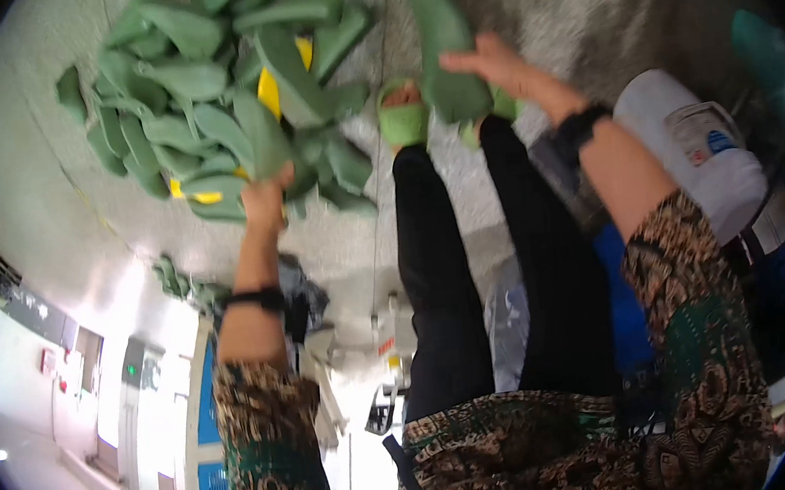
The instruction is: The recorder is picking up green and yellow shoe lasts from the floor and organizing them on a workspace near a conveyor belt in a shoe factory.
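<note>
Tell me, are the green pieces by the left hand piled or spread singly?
Piled: the green pieces overlap one another at different angles.

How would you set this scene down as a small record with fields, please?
left hand: at the near end of a curved green piece; exact grip blurred
right hand: fingers over a long green piece
pile: many green pieces, heaped on the grey floor, left of the feet
among them: yellow patches
footwear: green slippers, one partly hidden
far right: white container with a label

A workshop, apparently: green pieces (189, 80) heaped (many, curved alike) on grey floor (30, 168).
</note>
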Demonstrator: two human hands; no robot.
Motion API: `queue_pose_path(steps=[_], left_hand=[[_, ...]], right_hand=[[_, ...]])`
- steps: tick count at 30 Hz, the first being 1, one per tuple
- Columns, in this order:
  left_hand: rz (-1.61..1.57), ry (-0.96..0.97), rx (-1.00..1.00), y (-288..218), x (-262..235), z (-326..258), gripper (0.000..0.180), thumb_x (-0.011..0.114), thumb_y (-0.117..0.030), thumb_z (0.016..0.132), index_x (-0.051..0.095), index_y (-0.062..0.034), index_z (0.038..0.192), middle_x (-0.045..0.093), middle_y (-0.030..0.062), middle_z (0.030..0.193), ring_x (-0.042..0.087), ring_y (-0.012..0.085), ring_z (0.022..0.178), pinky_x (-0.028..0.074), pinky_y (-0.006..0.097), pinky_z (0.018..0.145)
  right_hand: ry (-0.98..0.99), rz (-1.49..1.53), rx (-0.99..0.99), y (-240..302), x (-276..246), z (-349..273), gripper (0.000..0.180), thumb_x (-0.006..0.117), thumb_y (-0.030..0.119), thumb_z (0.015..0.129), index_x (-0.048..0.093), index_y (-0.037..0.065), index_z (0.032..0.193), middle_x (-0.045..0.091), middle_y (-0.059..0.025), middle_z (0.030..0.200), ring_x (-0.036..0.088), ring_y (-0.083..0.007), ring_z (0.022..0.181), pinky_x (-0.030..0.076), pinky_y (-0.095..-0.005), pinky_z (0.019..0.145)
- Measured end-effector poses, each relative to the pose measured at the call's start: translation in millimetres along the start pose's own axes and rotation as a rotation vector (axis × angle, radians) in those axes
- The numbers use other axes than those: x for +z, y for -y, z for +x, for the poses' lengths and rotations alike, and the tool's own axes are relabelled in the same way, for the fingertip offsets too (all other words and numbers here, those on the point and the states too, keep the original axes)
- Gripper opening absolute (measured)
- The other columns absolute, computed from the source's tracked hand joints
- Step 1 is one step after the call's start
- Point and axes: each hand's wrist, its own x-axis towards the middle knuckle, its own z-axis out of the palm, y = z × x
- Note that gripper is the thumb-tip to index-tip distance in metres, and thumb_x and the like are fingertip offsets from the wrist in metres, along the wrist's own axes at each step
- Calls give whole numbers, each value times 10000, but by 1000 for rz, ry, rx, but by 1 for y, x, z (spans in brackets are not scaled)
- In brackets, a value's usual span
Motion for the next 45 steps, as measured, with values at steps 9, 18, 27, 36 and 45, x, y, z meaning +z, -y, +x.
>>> queue_pose_path(steps=[9,18,27,36,45], left_hand=[[-78,283,111,-56,-9,-200,368,703,-78,727,572,67,1039,643,88,934,607,175,774,480,300,738],[107,764,507,-166,29,-370,351,696,-66,746,563,80,1037,642,108,924,610,173,789,491,285,745],[514,928,793,-197,62,-471,373,702,-105,725,576,93,1015,638,127,918,612,184,774,498,308,737],[914,1192,940,-187,145,-627,330,655,-163,781,594,62,1015,624,51,907,557,115,811,446,271,754],[906,1449,999,-150,321,-788,369,620,-120,787,561,79,1092,633,104,983,602,164,872,472,293,790]], right_hand=[[46,733,-103,98,0,-248,578,462,526,890,485,35,1194,553,-45,1092,524,-123,991,454,-273,828],[4,839,-552,120,0,-449,663,363,607,882,514,14,1137,632,-129,869,640,-199,720,537,-307,639],[-301,882,-745,34,42,-562,656,457,533,888,406,13,1285,537,-92,1137,518,-163,1011,464,-300,836],[-424,1233,-973,-72,36,-705,526,332,447,955,435,-5,1203,587,-176,974,621,-253,830,538,-388,730],[-732,1277,-1033,-189,-51,-851,697,360,639,861,524,20,1136,626,-156,868,639,-227,744,540,-341,620]])
